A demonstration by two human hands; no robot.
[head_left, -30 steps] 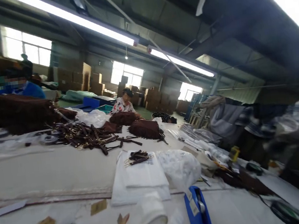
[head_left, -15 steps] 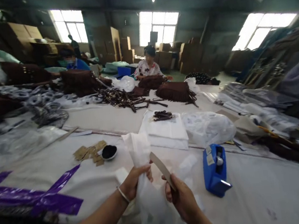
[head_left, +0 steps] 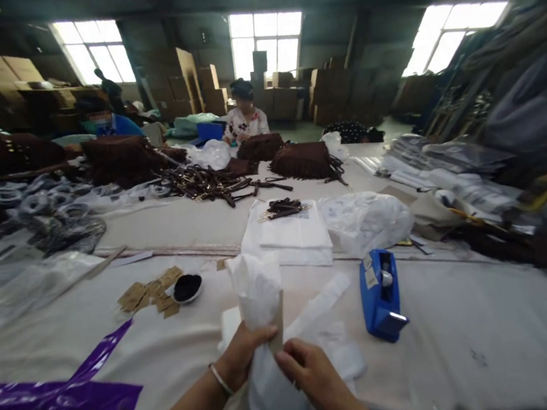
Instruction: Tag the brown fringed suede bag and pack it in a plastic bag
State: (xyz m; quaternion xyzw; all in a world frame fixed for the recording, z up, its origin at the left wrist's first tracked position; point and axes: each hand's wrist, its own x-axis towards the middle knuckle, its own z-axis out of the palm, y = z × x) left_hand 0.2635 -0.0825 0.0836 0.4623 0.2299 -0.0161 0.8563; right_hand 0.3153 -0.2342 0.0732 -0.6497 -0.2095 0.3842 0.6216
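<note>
The left hand (head_left: 247,351) is closed around the white wrapping (head_left: 260,301), which rises above it; the right hand (head_left: 309,365), fingers curled, is at the lower end of the tan strip (head_left: 277,322) against the wrapping.

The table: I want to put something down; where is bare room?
Right of the blue tape dispenser, the table is bare; another patch lies between the pile of dark straps and the brown packets. Crowded: around the left hand and right hand, with white wrapping, and the far side, with brown bags.
</note>
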